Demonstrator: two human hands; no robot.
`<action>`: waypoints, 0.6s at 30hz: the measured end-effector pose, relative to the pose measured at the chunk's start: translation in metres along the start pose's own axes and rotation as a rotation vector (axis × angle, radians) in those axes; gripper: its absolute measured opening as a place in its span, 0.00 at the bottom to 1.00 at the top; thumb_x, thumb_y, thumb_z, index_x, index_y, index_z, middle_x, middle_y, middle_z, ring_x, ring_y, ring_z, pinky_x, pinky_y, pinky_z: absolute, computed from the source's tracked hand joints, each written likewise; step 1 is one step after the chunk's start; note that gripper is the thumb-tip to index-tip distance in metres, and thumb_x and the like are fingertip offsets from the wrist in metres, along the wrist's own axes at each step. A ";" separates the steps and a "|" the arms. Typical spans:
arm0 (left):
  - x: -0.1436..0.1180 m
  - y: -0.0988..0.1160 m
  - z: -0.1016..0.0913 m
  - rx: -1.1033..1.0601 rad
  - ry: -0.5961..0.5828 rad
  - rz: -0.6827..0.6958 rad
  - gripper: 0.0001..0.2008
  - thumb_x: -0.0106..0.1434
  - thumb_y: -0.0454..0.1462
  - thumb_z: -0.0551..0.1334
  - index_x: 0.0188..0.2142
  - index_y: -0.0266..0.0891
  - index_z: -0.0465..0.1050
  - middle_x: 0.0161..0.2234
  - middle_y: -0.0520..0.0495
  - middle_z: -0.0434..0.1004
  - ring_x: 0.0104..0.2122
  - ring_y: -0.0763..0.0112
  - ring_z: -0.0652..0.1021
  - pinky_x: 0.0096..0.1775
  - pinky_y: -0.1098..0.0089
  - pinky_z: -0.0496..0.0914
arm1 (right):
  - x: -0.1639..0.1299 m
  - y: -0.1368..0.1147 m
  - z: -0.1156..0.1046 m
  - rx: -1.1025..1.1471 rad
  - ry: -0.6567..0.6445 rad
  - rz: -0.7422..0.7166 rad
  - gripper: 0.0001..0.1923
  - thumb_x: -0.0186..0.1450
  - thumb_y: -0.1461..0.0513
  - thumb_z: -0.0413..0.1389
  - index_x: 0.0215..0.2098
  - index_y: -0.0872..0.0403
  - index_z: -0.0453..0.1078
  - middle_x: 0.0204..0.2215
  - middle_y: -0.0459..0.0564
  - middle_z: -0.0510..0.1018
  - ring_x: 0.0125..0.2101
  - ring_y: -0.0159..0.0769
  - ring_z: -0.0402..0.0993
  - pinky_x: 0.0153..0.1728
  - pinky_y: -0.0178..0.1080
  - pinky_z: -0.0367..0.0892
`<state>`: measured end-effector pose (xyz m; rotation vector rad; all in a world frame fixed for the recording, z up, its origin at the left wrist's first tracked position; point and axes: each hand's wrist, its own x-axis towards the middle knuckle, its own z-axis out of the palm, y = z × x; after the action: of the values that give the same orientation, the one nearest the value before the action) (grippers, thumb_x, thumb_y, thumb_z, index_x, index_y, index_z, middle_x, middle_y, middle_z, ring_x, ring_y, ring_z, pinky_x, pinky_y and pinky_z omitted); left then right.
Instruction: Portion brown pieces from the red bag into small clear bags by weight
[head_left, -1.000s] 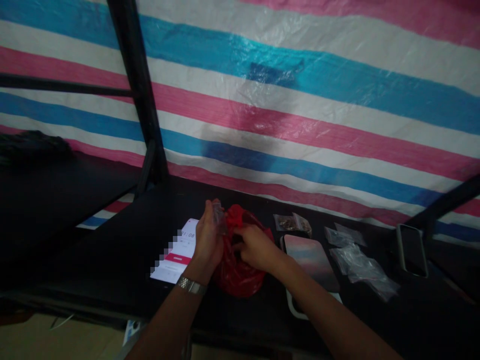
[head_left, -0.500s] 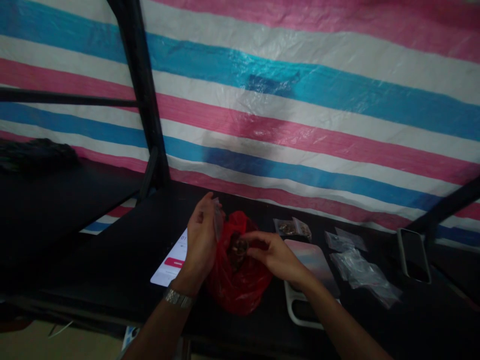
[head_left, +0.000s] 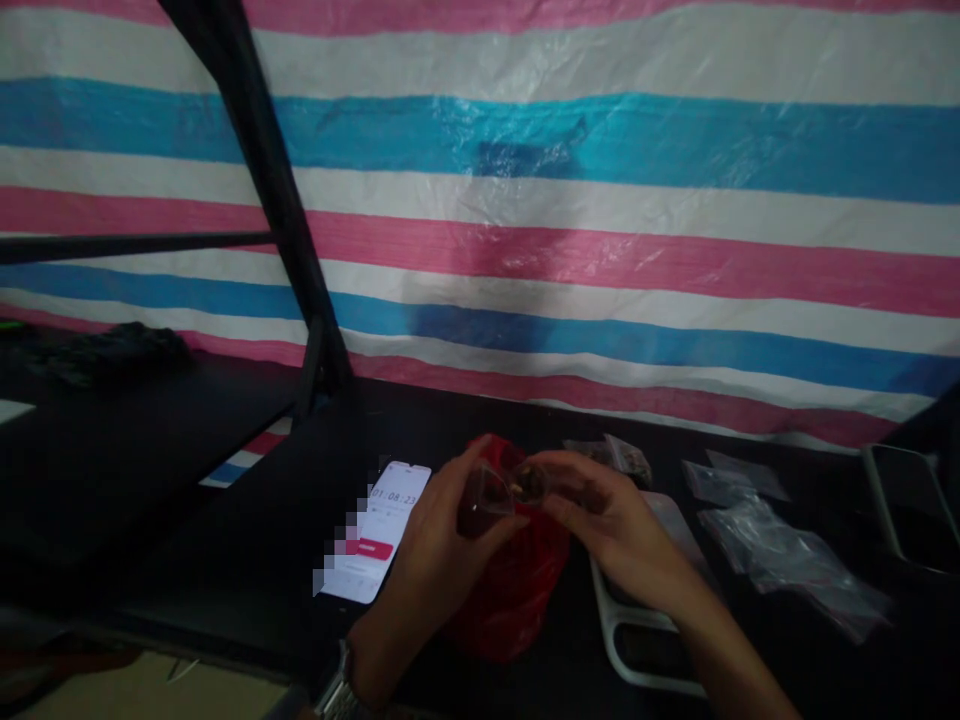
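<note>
Above a red plastic bag (head_left: 517, 600), my left hand (head_left: 439, 540) grips a small clear plastic bag (head_left: 491, 492) between thumb and fingers, its mouth spread toward the right. My right hand (head_left: 611, 515) pinches some small dark-brown pieces (head_left: 531, 484) at that mouth; their exact kind is too dim to make out. Both hands hide the top of the red bag, which stands on the black table. Beneath my right forearm lies a white kitchen scale (head_left: 611, 635), partly covered.
A phone with a running timer (head_left: 367, 550) lies left of my left hand. Filled clear bags (head_left: 630, 460) sit behind the scale. Flat clear bags (head_left: 780, 550) and another phone (head_left: 911, 505) lie to the right. A black metal post (head_left: 281, 215) rises before a striped sheet (head_left: 600, 240).
My right hand has come up out of the red bag with brown pieces. My left hand has brought the clear bag over to meet it. The view has shifted slightly.
</note>
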<state>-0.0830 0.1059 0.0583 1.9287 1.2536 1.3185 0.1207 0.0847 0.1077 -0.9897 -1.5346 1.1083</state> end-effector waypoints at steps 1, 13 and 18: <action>0.001 -0.002 0.001 0.039 -0.020 0.039 0.37 0.61 0.36 0.72 0.67 0.52 0.65 0.55 0.48 0.81 0.51 0.58 0.81 0.55 0.56 0.75 | -0.001 -0.003 0.001 -0.072 0.000 -0.012 0.14 0.68 0.64 0.62 0.52 0.46 0.78 0.48 0.48 0.85 0.49 0.39 0.82 0.55 0.43 0.74; 0.001 -0.002 0.019 0.162 -0.188 0.175 0.38 0.67 0.34 0.68 0.72 0.52 0.56 0.61 0.43 0.78 0.58 0.55 0.80 0.57 0.54 0.76 | -0.004 -0.012 -0.002 -0.362 -0.026 -0.090 0.25 0.66 0.74 0.60 0.53 0.42 0.80 0.53 0.45 0.80 0.55 0.35 0.76 0.61 0.40 0.68; 0.001 -0.003 0.018 0.128 -0.209 0.094 0.39 0.66 0.32 0.66 0.72 0.52 0.56 0.60 0.42 0.76 0.58 0.56 0.79 0.57 0.54 0.77 | -0.004 -0.001 0.006 -0.249 -0.018 0.004 0.25 0.65 0.72 0.61 0.56 0.42 0.79 0.52 0.45 0.81 0.52 0.36 0.79 0.58 0.42 0.72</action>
<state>-0.0679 0.1103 0.0488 2.1749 1.1809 1.0700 0.1151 0.0799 0.1065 -1.1517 -1.7150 0.9452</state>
